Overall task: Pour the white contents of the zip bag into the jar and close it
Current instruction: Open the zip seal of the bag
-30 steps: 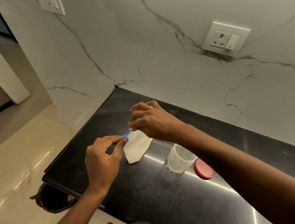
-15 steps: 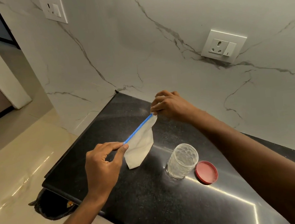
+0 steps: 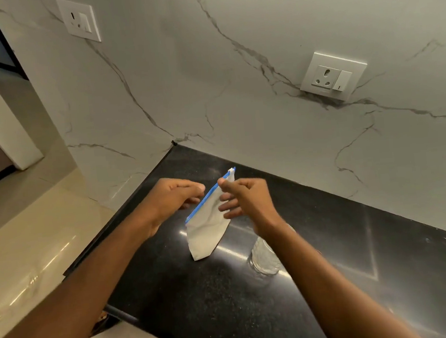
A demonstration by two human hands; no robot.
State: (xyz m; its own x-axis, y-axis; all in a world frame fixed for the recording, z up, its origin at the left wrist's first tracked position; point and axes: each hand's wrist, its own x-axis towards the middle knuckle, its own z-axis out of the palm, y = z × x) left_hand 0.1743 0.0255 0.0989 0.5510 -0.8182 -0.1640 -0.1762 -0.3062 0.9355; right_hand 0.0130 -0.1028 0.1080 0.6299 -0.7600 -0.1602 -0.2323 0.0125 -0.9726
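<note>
No writing can be read on anything here. The zip bag (image 3: 208, 224) is small and clear, holding white contents, with a blue zip strip along its top, and it hangs tilted above the black table (image 3: 330, 240). The right hand (image 3: 246, 199) pinches the strip near its upper end; the left hand (image 3: 171, 197), fingers curled together, meets the strip's other side. The glass jar (image 3: 265, 259) stands below the right wrist.

Zip bag (image 3: 208, 229) between both hands (jar (image 3: 264, 257) beside)
</note>
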